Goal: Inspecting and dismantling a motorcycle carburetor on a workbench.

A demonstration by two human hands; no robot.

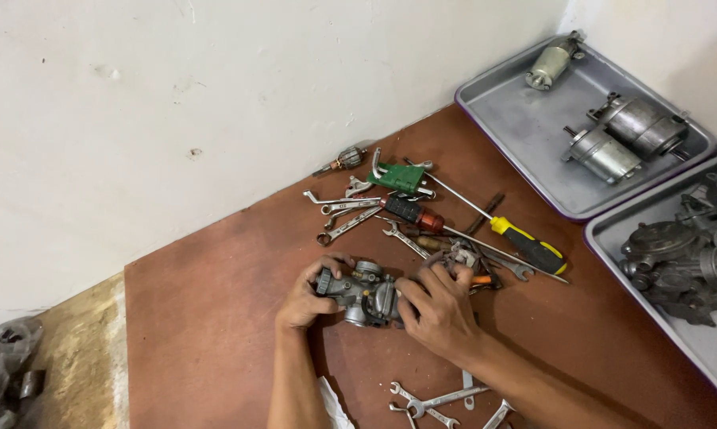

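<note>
A grey metal carburetor (364, 291) rests on the reddish-brown board (215, 318), held from both sides. My left hand (307, 300) grips its left end, fingers curled over the top. Wrapped around its right end is my right hand (436, 306), knuckles up. Just behind the hands lie several wrenches (344, 213), a yellow-and-black handled screwdriver (527, 245), a red-and-black handled screwdriver (415, 215) and a green plastic part (396, 178).
Two grey metal trays sit at the right: one (525, 127) with cylindrical starter motors (624, 135), another (708, 349) with engine parts (680, 262). More wrenches (430, 401) lie near my forearms. A white wall (176, 103) borders the board. Dark bags (1, 369) sit at the far left.
</note>
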